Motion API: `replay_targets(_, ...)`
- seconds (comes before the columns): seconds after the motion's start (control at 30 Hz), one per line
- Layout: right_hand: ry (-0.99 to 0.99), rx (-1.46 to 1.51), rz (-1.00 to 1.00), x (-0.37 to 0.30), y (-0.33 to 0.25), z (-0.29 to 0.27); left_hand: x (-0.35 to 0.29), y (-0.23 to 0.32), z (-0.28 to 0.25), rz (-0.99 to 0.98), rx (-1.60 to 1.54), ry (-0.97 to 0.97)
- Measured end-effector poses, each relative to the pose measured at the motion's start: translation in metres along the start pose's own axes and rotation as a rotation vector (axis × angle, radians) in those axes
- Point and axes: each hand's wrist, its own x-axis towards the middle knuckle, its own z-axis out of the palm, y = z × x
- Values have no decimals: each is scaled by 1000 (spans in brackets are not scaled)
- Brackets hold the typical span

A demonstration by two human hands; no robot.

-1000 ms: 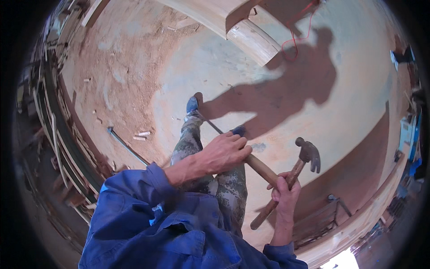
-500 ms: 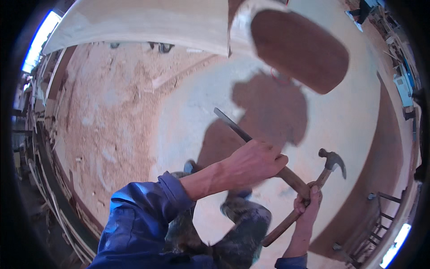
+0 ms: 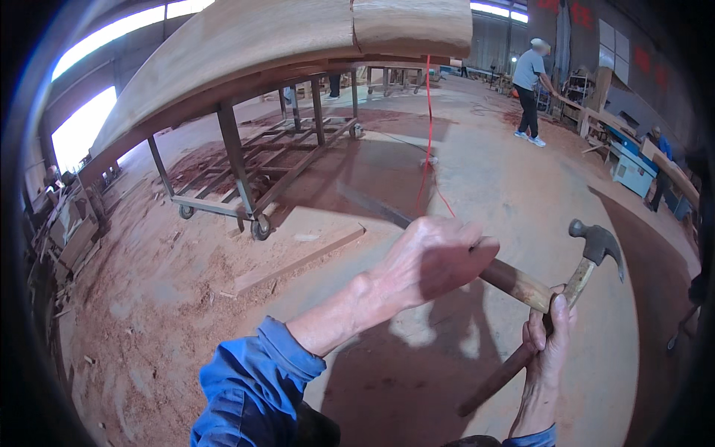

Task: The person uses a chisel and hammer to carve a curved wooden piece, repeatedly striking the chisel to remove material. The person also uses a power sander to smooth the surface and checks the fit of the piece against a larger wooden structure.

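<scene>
My left hand (image 3: 439, 257) is closed around a wood chisel (image 3: 527, 284). The dark metal blade points up and to the left, and the pale wooden handle comes out on the other side of my fist. My right hand (image 3: 550, 339) grips a claw hammer (image 3: 598, 244) partway along its wooden shaft. The hammer's head is up at the right, and the shaft's end hangs down to the left. The butt of the chisel handle meets the fingers of my right hand, where the two tools cross. Both tools are held in the air above the floor.
Ahead at the left, a large wooden slab (image 3: 253, 41) lies on a wheeled metal frame (image 3: 237, 164). A plank (image 3: 302, 261) lies on the dusty floor. A red cable (image 3: 429, 123) hangs by the slab. Further right stand a person (image 3: 529, 82) and a light-blue machine (image 3: 631, 170).
The view has tilted up from the floor, bringing the slab, its frame and the far workshop into sight. Both hands appear further right, with the same holds on chisel and hammer.
</scene>
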Motion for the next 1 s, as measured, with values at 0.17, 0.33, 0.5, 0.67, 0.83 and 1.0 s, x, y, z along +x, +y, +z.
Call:
replay_targets(0.17,91,40,-90,-6,-21,6,27,20,-1,74,116,106)
replay_targets(0.33,124,178,-190,11,-37,4,62,19,-32,100,133,-5)
replay_targets(0.5,160,254,-244,16,-47,10,88,-4,-35,251,44,189)
replay_targets(0.67,293,265,-246,22,-67,36,112,-11,-34,319,268,334)
replay_targets(0.83,185,263,-314,29,-69,33,117,-23,-31,366,356,511)
replay_targets(1.0,86,249,-340,32,-76,38,123,-31,-35,376,352,592)
